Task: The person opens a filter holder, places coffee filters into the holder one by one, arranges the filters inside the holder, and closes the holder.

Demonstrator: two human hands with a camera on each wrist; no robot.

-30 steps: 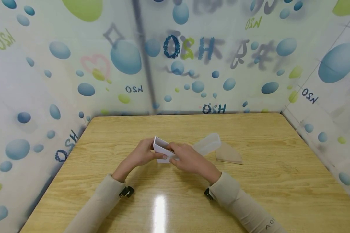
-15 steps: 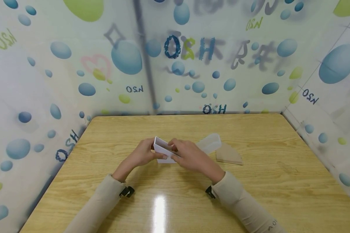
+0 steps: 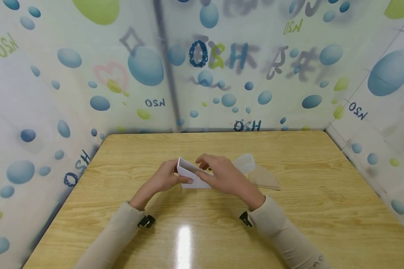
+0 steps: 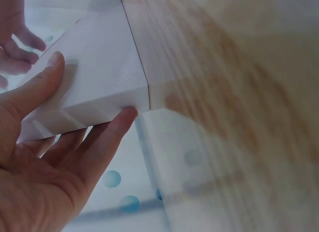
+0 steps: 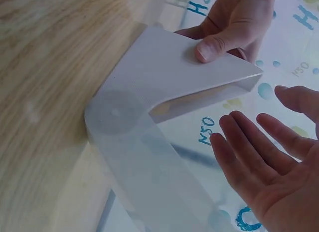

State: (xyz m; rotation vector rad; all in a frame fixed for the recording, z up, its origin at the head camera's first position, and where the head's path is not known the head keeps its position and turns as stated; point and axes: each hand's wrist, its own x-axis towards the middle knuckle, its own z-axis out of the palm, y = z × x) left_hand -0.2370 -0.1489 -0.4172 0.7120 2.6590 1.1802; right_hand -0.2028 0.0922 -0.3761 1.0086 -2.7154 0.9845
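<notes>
Head view: two beige sleeves (image 3: pixel 286 231) reached in over a wooden table (image 3: pixel 323 209), a wall (image 3: pixel 272 116) with blue and green spots and lettering beyond the hands.
Left cuff: a black clip (image 3: pixel 146 221) sat at its inner edge, on the near side of the left hand.
Left hand (image 3: pixel 161 178): grasping the white box by its left end, thumb pressed on the near broad face, fingers bent round to the far side.
White box (image 3: pixel 199 182): between the two hands, tilted up on its narrow side with its long slot facing upward, its lower edge against the table.
Right hand (image 3: pixel 226 175): released, fingers loosely extended beside the slot; the right wrist view showed them apart from the box.
Translucent cover (image 3: pixel 245 163): behind the right hand and out to its right, meeting the box at a rounded corner.
Tan fan-shaped piece (image 3: pixel 263 177): flat on the table just right of the right hand, partly overlapped by the cover in the head view.
</notes>
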